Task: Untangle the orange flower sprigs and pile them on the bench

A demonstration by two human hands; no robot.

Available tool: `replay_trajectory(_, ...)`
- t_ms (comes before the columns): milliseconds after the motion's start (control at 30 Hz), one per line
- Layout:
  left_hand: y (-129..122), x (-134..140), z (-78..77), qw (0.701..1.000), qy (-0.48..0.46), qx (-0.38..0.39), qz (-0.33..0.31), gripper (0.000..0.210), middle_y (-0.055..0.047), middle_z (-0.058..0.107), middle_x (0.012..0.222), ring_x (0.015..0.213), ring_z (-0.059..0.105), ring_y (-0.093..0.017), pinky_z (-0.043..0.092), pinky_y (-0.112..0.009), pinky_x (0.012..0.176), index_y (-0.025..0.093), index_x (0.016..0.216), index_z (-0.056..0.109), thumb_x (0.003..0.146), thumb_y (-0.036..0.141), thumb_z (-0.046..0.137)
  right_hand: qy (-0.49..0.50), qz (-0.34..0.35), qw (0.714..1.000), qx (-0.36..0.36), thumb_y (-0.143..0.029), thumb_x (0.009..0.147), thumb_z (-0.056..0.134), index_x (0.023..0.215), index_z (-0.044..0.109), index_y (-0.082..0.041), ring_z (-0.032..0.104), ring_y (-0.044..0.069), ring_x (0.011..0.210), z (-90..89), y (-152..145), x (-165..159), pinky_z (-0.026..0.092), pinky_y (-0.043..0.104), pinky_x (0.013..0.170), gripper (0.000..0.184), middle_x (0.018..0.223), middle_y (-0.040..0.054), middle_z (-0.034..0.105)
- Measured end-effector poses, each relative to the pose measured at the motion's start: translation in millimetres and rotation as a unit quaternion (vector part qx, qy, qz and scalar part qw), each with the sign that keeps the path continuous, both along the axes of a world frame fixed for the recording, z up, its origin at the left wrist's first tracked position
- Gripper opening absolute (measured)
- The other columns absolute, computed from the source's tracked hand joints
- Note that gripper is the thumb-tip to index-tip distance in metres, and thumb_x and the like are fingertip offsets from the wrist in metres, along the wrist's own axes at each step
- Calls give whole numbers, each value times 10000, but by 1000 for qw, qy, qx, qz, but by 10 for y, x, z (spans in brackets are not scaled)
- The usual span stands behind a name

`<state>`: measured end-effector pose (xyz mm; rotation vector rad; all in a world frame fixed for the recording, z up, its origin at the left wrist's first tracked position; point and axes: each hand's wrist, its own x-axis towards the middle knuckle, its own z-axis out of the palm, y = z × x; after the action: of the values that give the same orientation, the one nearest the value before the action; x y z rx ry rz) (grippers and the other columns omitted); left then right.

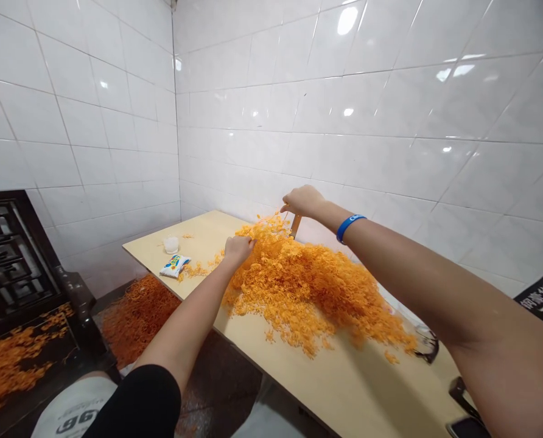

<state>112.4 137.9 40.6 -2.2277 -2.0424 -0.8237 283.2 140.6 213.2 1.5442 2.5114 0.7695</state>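
A large tangled heap of small orange flower-like pieces (308, 274) on thin stems, which look like plastic, lies across the pale table (290, 371). My left hand (239, 249) is closed at the heap's left side, gripping some of the orange pieces. Above the back of the heap, my right hand (304, 201) is raised with its fingers pinched on a thin orange stem. A few pieces hang just below it. The fingertips of both hands are partly hidden. A blue wristband (350, 227) circles my right wrist.
On the table's far left stand a white cup (171, 244) and a printed packet (175, 266). Dark glasses (427, 347) and a phone (467, 427) lie at the right. More orange pieces (139, 315) cover the floor and a dark carved chair (18, 243). Tiled walls (253, 140) enclose the corner.
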Motion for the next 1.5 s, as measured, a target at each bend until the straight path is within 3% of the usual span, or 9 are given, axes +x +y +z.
replay_trajectory(167,35,-103,-48,999,-9,-29,11,297,-93,604,1182,1036,596,-203,496,-433,906,167,1134,596,919,363,534,-27,-7,999,-36,-445,890,551,975,713,-191,645,270,915,170,-26,118,384,292,642,313,951,135,711)
replay_trajectory(367,104,-166,-5,996,-48,-68,18,293,-94,593,1202,1033,599,-203,514,-414,884,181,1160,587,919,341,539,-35,-37,997,-57,-309,888,563,1028,717,-183,640,279,936,205,-68,143,400,303,653,244,1047,148,693)
replay_trajectory(600,95,-256,287,990,-103,-95,-32,335,-72,639,1082,926,634,-196,539,-382,802,138,1109,607,903,398,553,-4,-69,993,-96,-223,858,569,1060,695,-144,642,265,887,159,-50,55,411,295,639,251,1035,167,688)
replay_trajectory(733,-97,-253,550,994,-104,-23,-4,386,-127,685,992,981,636,-274,486,-407,867,132,967,673,944,423,420,21,-80,991,-109,-104,800,568,1067,685,-118,637,262,905,131,-8,21,408,279,636,292,1062,171,683)
replay_trajectory(900,-284,82,739,991,-63,106,-55,584,-115,492,1411,1330,395,-279,227,-464,1132,211,1341,455,848,511,549,47,-64,990,-120,-121,814,533,1034,700,-136,650,226,861,75,-54,-152,414,252,621,277,1024,143,704)
replay_trajectory(967,-239,234,746,990,-23,104,-91,741,-128,459,1439,1363,349,-296,183,-519,1137,210,1393,367,774,504,650,50,-52,990,-120,-130,810,546,1032,704,-149,654,219,857,48,-121,-250,422,247,632,273,1013,136,708)
replay_trajectory(1167,80,294,813,996,-4,58,-71,265,-140,700,1034,986,651,-259,449,-379,874,184,1163,531,939,229,396,54,-62,994,-70,-134,811,568,1039,690,-78,672,252,827,25,-577,-455,461,281,648,265,940,204,694)
replay_trajectory(1300,236,292,975,995,10,75,-71,266,-140,702,1008,972,657,-270,451,-335,802,173,1181,490,941,253,410,56,-51,997,-36,-75,820,539,1130,646,-70,668,277,928,21,-867,-495,482,302,716,328,991,216,679)
replay_trajectory(1500,464,514,1089,996,28,73,-49,333,-135,701,1007,978,660,-246,443,-322,802,183,1167,502,997,312,247,63,-41,997,-34,-3,829,471,961,694,-49,666,298,912,-93,-1000,-376,475,332,699,263,937,223,685)
